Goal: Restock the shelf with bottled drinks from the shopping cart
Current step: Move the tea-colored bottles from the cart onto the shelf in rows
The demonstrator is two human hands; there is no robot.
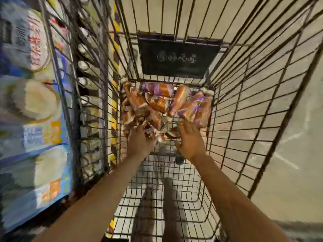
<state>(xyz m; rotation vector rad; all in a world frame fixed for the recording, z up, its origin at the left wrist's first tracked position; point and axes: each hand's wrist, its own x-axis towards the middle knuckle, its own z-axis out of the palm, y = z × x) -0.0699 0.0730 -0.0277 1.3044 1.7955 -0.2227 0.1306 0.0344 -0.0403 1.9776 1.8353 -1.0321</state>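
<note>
Several bottled drinks point(178, 100) with orange and purple labels lie heaped at the far end of the wire shopping cart point(244, 119). Both my arms reach down into the cart. My left hand point(139, 140) is at the near left edge of the heap, its fingers curled among the bottles; the picture is too blurred to tell whether it grips one. My right hand point(189, 138) hovers over the near right side of the heap with fingers spread, touching or nearly touching a bottle. The shelf point(90, 102) with rows of bottles runs along the cart's left side.
Large blue and white product packs point(35, 102) fill the far left. A dark plastic panel point(176, 58) hangs on the cart's far end. Pale floor point(288, 154) shows through the cart's right wall. The near half of the cart's wire bottom point(166, 198) is bare.
</note>
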